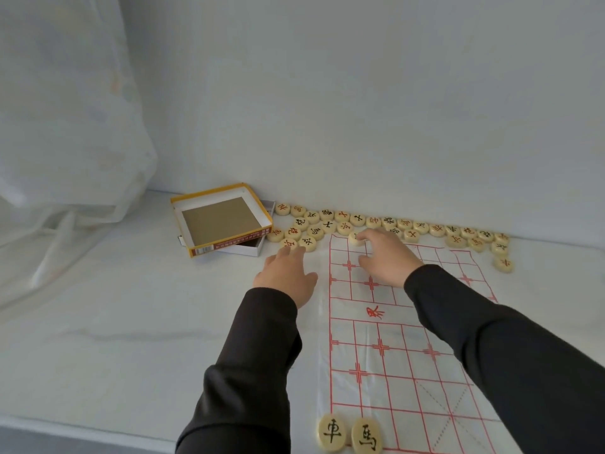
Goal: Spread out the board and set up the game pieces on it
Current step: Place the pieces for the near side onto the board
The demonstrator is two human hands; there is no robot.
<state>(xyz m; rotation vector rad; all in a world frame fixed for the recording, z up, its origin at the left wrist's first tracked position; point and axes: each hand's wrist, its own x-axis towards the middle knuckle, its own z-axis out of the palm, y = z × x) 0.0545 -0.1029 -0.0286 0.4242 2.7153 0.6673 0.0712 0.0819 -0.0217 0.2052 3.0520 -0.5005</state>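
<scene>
Two pieces [331,432] on one board [393,371], near edge.

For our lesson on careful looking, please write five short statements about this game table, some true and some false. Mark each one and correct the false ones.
1. Two pieces with black characters sit at the near edge of the board. True.
2. The box is closed. False: the box lies open.
3. Most of the loose pieces lie along the foot of the wall. True.
4. The right hand rests on the box. False: the right hand is over the far end of the board, fingers touching a piece at its corner.
5. The left hand lies on the board's near edge. False: the left hand reaches past the board's left side, fingertips at the loose pieces.
</scene>
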